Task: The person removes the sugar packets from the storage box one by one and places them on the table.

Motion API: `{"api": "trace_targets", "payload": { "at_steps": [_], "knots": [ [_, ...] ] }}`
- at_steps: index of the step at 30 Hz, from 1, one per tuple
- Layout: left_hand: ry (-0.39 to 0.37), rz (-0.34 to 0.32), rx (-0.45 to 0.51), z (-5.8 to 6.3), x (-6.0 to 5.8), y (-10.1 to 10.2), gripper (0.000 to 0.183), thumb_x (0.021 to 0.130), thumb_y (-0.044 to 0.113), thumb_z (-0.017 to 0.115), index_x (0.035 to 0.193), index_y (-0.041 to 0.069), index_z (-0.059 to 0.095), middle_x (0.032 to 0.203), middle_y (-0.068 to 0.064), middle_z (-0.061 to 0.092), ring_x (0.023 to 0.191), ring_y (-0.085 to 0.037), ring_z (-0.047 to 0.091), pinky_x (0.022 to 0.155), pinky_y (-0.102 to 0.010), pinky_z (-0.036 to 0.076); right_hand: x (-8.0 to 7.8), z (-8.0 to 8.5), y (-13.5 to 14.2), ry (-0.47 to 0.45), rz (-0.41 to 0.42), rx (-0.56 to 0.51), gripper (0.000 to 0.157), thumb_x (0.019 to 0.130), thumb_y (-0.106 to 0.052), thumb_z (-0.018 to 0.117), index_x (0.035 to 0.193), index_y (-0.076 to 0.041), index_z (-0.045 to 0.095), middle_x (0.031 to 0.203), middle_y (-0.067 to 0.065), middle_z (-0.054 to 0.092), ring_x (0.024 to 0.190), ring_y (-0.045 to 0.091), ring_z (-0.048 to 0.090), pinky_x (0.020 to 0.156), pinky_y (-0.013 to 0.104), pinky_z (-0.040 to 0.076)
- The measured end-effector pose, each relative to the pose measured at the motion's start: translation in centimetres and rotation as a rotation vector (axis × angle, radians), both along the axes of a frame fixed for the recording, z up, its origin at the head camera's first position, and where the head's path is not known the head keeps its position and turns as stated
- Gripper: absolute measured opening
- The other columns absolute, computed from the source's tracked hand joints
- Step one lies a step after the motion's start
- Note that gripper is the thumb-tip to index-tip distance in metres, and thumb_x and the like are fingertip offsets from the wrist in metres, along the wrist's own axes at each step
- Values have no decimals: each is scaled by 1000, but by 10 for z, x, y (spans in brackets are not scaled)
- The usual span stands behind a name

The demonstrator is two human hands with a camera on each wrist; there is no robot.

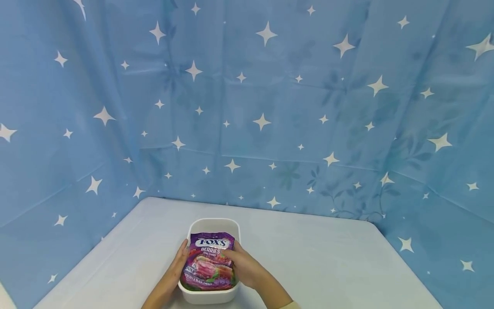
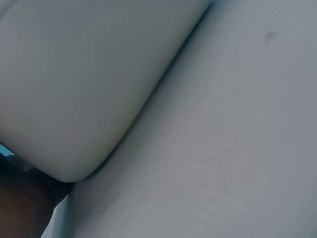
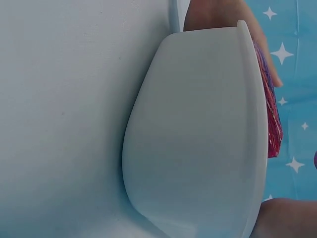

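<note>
One candy bag (image 1: 206, 270) sits in one white tub (image 1: 208, 297) on one table (image 1: 332, 257). Of two hands, the left hand (image 1: 175, 265) lies straight-fingered along the rim; the right hand (image 1: 248, 268) pinches the bag's edge.

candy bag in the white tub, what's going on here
A person has both hands at a white tub on a table. Their right hand holds the right edge of a purple candy bag, and their left hand is along the tub's left side. The bag sits in the tub's opening, partly above the rim; whether it's going in or out isn't clear.
</note>
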State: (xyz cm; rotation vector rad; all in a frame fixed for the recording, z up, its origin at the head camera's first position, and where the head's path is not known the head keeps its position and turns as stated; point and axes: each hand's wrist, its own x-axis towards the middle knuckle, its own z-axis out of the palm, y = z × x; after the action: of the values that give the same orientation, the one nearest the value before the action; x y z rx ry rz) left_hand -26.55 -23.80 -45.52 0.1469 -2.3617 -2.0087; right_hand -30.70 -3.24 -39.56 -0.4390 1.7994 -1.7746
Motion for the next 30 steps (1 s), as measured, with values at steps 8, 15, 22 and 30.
{"api": "trace_targets", "payload": {
  "at_steps": [8, 15, 22, 30],
  "knots": [
    [-18, 22, 6, -1, 0, 0, 73, 94, 58, 18, 147, 13, -5, 151, -22, -10, 135, -47, -11, 99, -68, -10, 7, 0, -5, 51, -4, -11, 93, 82, -14, 62, 146, -7, -6, 151, 24, -4, 136, 47, -1, 107, 64, 6],
    [44, 10, 21, -2, 1, 1, 67, 97, 51, 18, 148, 12, -2, 151, -24, -5, 135, -48, -8, 101, -68, -7, 14, 2, -12, 106, -14, -1, 99, 78, -2, 62, 147, -18, -7, 150, 26, -3, 124, 46, 37, 98, 59, 35],
    [30, 2, 12, 4, -1, 1, 69, 96, 53, 17, 147, 12, -5, 151, -24, -8, 135, -48, -9, 100, -68, -8, 13, 1, -20, 121, -97, 24, 102, 72, 13, 58, 148, -23, -1, 150, 27, -2, 128, 51, 25, 101, 57, 34],
    [-41, -9, 9, 3, -1, -1, 72, 94, 59, 14, 147, 15, -7, 151, -21, -13, 135, -47, -13, 98, -69, -10, 12, -10, -23, 14, -174, -105, 105, 66, 21, 50, 148, -23, 2, 150, 26, 0, 126, 48, 33, 91, 44, 48]
  ]
}}
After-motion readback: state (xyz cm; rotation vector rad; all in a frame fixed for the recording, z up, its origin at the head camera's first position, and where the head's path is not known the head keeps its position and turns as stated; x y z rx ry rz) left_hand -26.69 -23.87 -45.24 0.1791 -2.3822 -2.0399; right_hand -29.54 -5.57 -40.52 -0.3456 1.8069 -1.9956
